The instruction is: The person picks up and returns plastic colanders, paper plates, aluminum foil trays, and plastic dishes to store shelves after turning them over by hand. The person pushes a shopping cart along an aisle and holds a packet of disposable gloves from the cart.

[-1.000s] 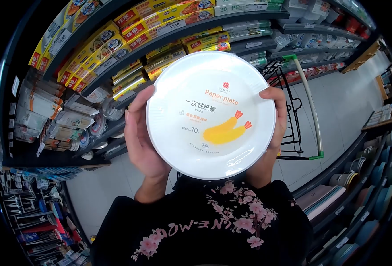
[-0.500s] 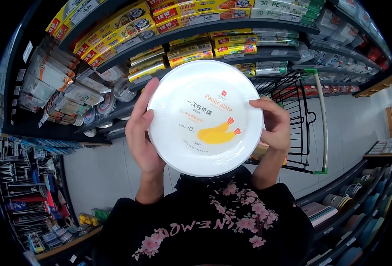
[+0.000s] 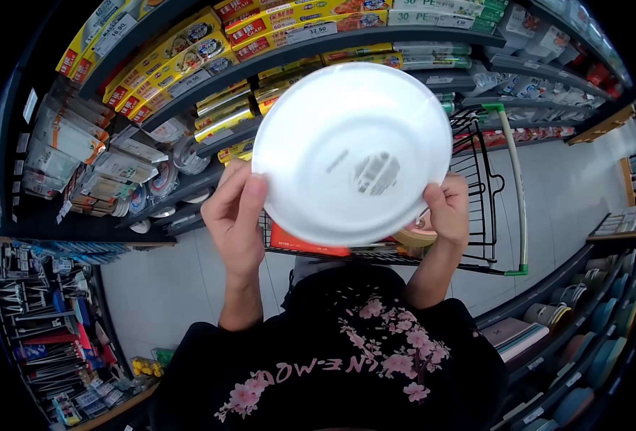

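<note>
A pack of white paper plates [image 3: 318,122] is held up in front of me, its underside facing the camera, with a grey printed patch near the middle. My left hand [image 3: 237,215] grips its lower left rim between thumb and fingers. At the lower right rim, my right hand [image 3: 447,212] pinches it the same way. Behind and below the pack stands a black wire shopping cart [image 3: 480,208], partly hidden by it. Inside the cart are a red flat item [image 3: 307,243] and a round yellowish item [image 3: 415,235], both only partly visible.
Shelves ahead carry yellow boxes of cling film [image 3: 174,61] and rolls. Hanging packets [image 3: 66,144] are at left. The cart's green-ended handle [image 3: 515,187] is at right. Shelves with bowls [image 3: 591,316] stand lower right, a rack of long-handled goods [image 3: 52,330] lower left.
The paper plates have been turned over from the printed front to the plain underside and raised slightly. Both hands have shifted to the lower rim. The red item in the cart now shows.
</note>
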Demonstrator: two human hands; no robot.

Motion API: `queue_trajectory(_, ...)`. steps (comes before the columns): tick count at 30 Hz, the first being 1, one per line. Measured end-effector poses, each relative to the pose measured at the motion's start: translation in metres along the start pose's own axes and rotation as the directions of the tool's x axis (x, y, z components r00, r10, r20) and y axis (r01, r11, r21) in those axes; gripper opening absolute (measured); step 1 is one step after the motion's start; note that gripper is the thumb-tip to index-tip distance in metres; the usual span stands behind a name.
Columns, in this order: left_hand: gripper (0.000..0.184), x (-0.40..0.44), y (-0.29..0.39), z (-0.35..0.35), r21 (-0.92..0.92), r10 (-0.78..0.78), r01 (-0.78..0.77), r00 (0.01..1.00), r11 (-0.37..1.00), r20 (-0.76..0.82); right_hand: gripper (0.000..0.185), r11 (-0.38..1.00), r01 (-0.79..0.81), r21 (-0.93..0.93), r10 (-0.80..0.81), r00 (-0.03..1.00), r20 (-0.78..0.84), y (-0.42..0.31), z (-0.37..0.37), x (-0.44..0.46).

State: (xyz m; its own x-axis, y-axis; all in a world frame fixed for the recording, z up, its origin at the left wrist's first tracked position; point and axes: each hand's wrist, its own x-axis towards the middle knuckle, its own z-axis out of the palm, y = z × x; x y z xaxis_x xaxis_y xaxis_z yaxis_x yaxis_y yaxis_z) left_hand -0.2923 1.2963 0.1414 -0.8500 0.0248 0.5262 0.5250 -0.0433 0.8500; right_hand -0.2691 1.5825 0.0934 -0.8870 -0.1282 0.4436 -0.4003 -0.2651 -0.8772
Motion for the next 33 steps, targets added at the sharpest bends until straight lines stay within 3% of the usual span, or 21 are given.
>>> queue_trajectory(2, 0.029, -0.004, 0.011, 0.011, -0.049, -0.237, 0.234, 0.968, 0.971, -0.076, 0.037, 0.996, -0.079, 0.044, 0.082, 0.995, -0.06, 0.003, -0.003, -0.003)
queue_trajectory(3, 0.029, -0.005, 0.01, 0.013, -0.05, -0.237, 0.233, 0.968, 0.971, -0.078, 0.045, 0.984, -0.15, 0.092, 0.16, 0.981, -0.113, 0.003, -0.004, -0.004)
queue_trajectory(6, 0.027, -0.003, 0.01, 0.017, -0.108, -0.283, 0.268, 0.945, 0.957, -0.165, 0.039, 0.981, -0.122, 0.148, 0.132, 0.99, -0.054, 0.002, -0.001, -0.002)
queue_trajectory(9, 0.026, -0.001, 0.017, 0.015, -0.148, -0.341, 0.325, 0.934, 0.934, -0.104, 0.04, 0.974, -0.217, 0.06, 0.221, 0.972, -0.075, 0.004, -0.005, -0.002)
queue_trajectory(15, 0.024, 0.0, 0.015, 0.015, -0.203, -0.368, 0.342, 0.924, 0.917, -0.103, 0.04, 0.979, -0.114, 0.17, 0.141, 0.977, -0.16, 0.007, -0.003, 0.0)
queue_trajectory(16, 0.02, 0.0, 0.012, 0.012, -0.216, -0.381, 0.367, 0.924, 0.905, -0.026, 0.04, 0.979, -0.112, 0.17, 0.14, 0.976, -0.164, 0.008, 0.0, 0.002)
queue_trajectory(18, 0.016, 0.001, 0.01, 0.005, -0.231, -0.39, 0.392, 0.919, 0.89, 0.057, 0.043, 0.978, -0.043, 0.204, 0.126, 0.899, -0.418, 0.009, 0.013, 0.009)
queue_trajectory(19, 0.015, 0.002, 0.01, 0.002, -0.187, -0.433, 0.462, 0.884, 0.867, 0.177, 0.046, 0.97, -0.069, 0.232, 0.189, 0.817, -0.545, -0.002, 0.024, 0.017)
queue_trajectory(20, 0.014, 0.003, 0.01, 0.0, -0.133, -0.471, 0.522, 0.833, 0.842, 0.291, 0.046, 0.972, -0.066, 0.226, 0.183, 0.815, -0.55, 0.0, 0.02, 0.016)
queue_trajectory(22, 0.015, 0.004, 0.006, 0.0, -0.137, -0.474, 0.525, 0.833, 0.84, 0.287, 0.04, 0.965, -0.057, 0.258, 0.174, 0.87, -0.462, 0.008, 0.009, 0.011)
queue_trajectory(23, 0.016, 0.005, 0.006, 0.0, -0.172, -0.501, 0.537, 0.839, 0.826, 0.213, 0.04, 0.965, -0.057, 0.257, 0.173, 0.871, -0.46, 0.009, 0.0, 0.007)
queue_trajectory(25, 0.017, 0.008, 0.004, 0.004, -0.211, -0.528, 0.544, 0.839, 0.812, 0.134, 0.027, 0.923, -0.185, 0.337, 0.202, 0.979, -0.017, 0.002, -0.014, 0.003)
queue_trajectory(26, 0.022, 0.013, 0.001, 0.008, -0.281, -0.495, 0.483, 0.868, 0.829, 0.032, 0.027, 0.923, -0.188, 0.335, 0.204, 0.979, -0.013, 0.006, -0.009, 0.001)
queue_trajectory(27, 0.026, 0.019, -0.002, 0.011, -0.342, -0.462, 0.412, 0.884, 0.845, -0.075, 0.022, 0.956, -0.089, 0.279, 0.097, 0.995, -0.016, 0.002, 0.011, 0.006)
queue_trajectory(28, 0.026, 0.026, 0.0, 0.014, -0.342, -0.463, 0.411, 0.883, 0.845, -0.083, 0.02, 0.974, 0.012, 0.227, -0.01, 1.0, -0.013, 0.001, 0.024, 0.006)
queue_trajectory(30, 0.039, 0.043, 0.012, 0.018, -0.416, -0.464, 0.429, 0.886, 0.802, 0.02, 0.025, 0.971, -0.035, 0.237, 0.027, 0.999, 0.038, 0.014, 0.035, -0.003)
queue_trajectory(32, 0.045, 0.054, 0.018, 0.019, -0.458, -0.394, 0.372, 0.918, 0.807, 0.05, 0.026, 0.923, -0.089, 0.375, 0.124, 0.99, -0.07, 0.013, 0.062, -0.005)
queue_trajectory(33, 0.052, 0.057, 0.019, 0.019, -0.5, -0.321, 0.319, 0.943, 0.805, 0.085, 0.026, 0.898, -0.035, 0.438, 0.112, 0.982, -0.15, 0.011, 0.073, -0.004)
